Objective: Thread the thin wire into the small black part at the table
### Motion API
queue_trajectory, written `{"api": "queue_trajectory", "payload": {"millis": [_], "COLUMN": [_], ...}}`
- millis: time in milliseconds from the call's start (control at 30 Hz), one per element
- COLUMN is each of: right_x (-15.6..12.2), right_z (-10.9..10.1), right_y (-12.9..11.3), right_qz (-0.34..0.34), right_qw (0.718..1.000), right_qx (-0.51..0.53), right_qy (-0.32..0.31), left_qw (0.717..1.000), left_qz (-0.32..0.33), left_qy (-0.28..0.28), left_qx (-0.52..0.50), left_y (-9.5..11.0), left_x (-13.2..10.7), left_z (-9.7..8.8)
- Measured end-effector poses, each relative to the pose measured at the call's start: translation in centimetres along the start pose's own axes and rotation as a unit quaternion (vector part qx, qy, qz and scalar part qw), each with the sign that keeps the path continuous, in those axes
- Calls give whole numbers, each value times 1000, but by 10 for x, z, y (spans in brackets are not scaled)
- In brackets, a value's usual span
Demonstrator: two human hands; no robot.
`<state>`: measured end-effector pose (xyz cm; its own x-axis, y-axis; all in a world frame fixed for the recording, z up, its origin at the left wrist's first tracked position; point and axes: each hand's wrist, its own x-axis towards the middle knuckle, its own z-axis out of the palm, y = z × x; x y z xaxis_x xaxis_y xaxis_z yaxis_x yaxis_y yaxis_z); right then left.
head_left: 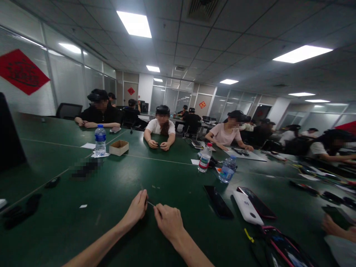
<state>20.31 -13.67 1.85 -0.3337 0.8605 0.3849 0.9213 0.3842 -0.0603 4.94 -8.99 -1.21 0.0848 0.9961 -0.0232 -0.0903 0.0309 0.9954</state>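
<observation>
My left hand [138, 206] is closed in a pinch just above the green table [116, 244]. A thin, pale, wire-like strand [150, 203] stretches from its fingers across a short gap to my right hand [169, 220]. Thumb and curled fingers of the right hand are closed on the strand's other end. Most of the strand is hidden inside the fingers, so its exact kind does not show. To the right of my right hand lies a dark phone [218, 201]. A small white scrap [83, 206] lies to the left of my left forearm.
A white power bank [246, 207], a red-edged phone [257, 203] and a pink-cased phone [286, 246] lie at right. Bottles [205, 158] [227, 170] [100, 141] and an open cardboard box [119, 148] stand farther off. Several people sit around; another person's hand [338, 226] is at right.
</observation>
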Motion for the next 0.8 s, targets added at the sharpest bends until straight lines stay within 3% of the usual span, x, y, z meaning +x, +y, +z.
{"api": "queue_trajectory", "payload": {"millis": [233,400,633,800], "right_x": [-1,-2,-8,-9], "right_z": [0,-3,-2,1], "right_y": [2,2,-1,-1], "right_qz": [-3,-16,-3,15], "right_qw": [1000,1000,1000,1000], "right_qx": [4,9,-4,-3], "right_qy": [-3,-7,-11,-10], "left_qw": [998,998,999,1000], "left_qz": [-36,-22,13,5], "left_qy": [-28,-47,-20,-14], "left_qx": [-41,-44,-21,-3], "left_y": [0,-1,-4,-5], "left_x": [2,-1,-1,2], "left_z": [-2,-5,-1,-1]}}
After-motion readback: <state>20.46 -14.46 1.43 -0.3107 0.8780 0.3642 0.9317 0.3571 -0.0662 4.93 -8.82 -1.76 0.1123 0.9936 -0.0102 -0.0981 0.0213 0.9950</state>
